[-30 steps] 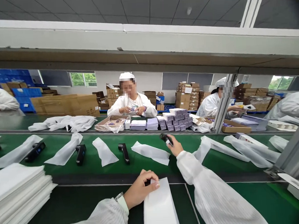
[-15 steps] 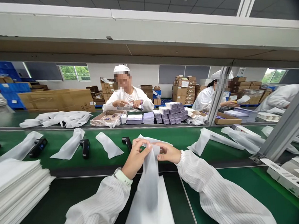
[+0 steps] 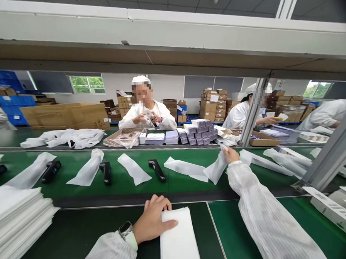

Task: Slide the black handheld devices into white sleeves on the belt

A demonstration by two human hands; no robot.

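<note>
My left hand (image 3: 152, 220) rests on the top of a stack of white foam bags (image 3: 178, 239) on the near green table, fingers curled over the top edge. My right hand (image 3: 230, 154) reaches out over the green conveyor belt (image 3: 130, 191) and pinches the end of a filled white foam bag (image 3: 217, 167), which lies on the belt. To its left lie an empty-looking bag (image 3: 186, 168) and a black handheld device (image 3: 157, 169).
More black devices (image 3: 107, 172) and white bags (image 3: 88, 168) lie along the belt to the left. A thick pile of white foam bags (image 3: 17, 222) sits at the near left. Workers in white sit across the belt behind purple boxes (image 3: 200, 131). A metal post (image 3: 328, 154) slants at right.
Both hands were holding a bag up over the belt. Now my right hand has carried the bag out onto the belt at the right, and my left hand has dropped back onto the bag stack.
</note>
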